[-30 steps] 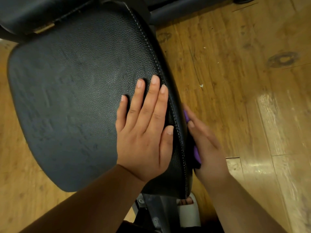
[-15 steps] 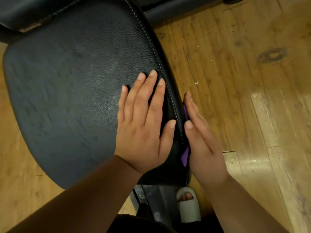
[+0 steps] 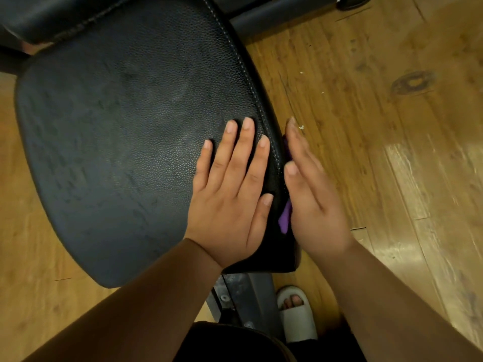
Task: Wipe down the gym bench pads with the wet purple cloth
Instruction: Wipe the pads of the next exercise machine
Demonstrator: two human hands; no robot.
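Observation:
A black textured seat pad [image 3: 117,142] fills the left and middle of the head view, its surface streaked with damp marks. My left hand [image 3: 232,194] lies flat on the pad near its right edge, fingers straight. My right hand [image 3: 311,199] presses the purple cloth [image 3: 285,218] against the pad's right side wall with straight fingers. Only small purple patches of the cloth show beside the palm; the rest is hidden under the hand.
A second black pad [image 3: 65,14] sits at the top left, with a dark frame tube [image 3: 282,14] behind. The metal bench frame [image 3: 243,299] runs under the seat. My foot in a white slipper [image 3: 296,313] stands on the wooden floor [image 3: 379,126].
My right hand has slid the cloth forward along the pad's side wall. Its fingers have straightened and flattened. My left hand stays resting on the pad's top.

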